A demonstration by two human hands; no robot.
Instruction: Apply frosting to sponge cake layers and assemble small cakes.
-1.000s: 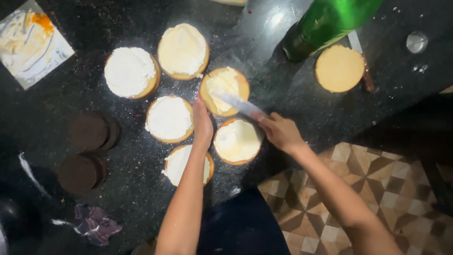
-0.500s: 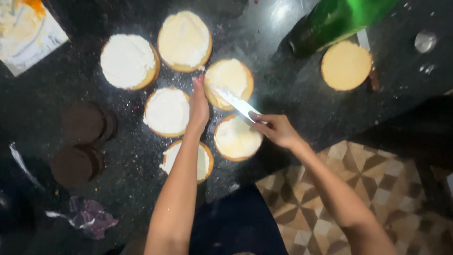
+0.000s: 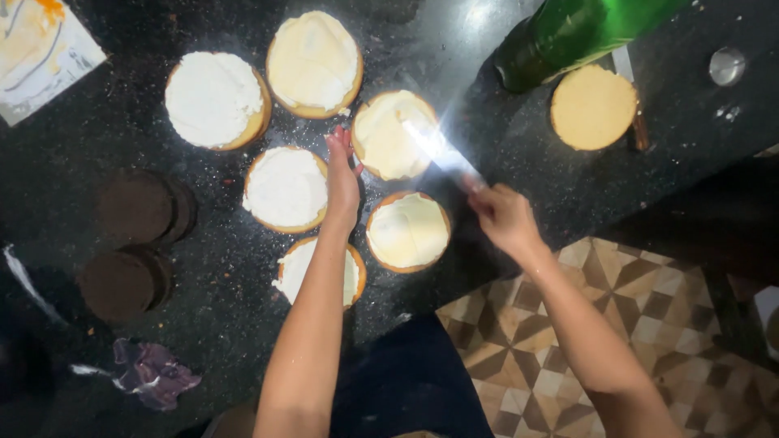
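Note:
My right hand point(image 3: 505, 217) grips a shiny knife point(image 3: 438, 150) whose blade lies flat across a round cake layer point(image 3: 391, 136) spread with cream. My left hand point(image 3: 342, 177) rests with fingers extended on the dark counter, its fingertips at that layer's left edge. Around it lie several other cream-covered round layers: one point(image 3: 217, 99) at the back left, one point(image 3: 316, 62) at the back, one point(image 3: 286, 188) left of my left hand, one point(image 3: 408, 231) just under the knife hand, and one point(image 3: 317, 270) partly hidden by my left forearm.
A bare round cake layer point(image 3: 593, 107) lies at the right beside a green bottle point(image 3: 574, 32). Dark brown discs point(image 3: 139, 207) point(image 3: 120, 283) sit at the left. A white smeared sheet point(image 3: 39, 40) occupies the top left corner. A crumpled purple wrapper point(image 3: 151, 375) lies near the counter's point(image 3: 89, 146) front edge; patterned floor point(image 3: 673, 316) lower right.
The knife blade has slid across the cream on the middle layer and my right hand has shifted slightly right. My left hand stays by that layer's left edge.

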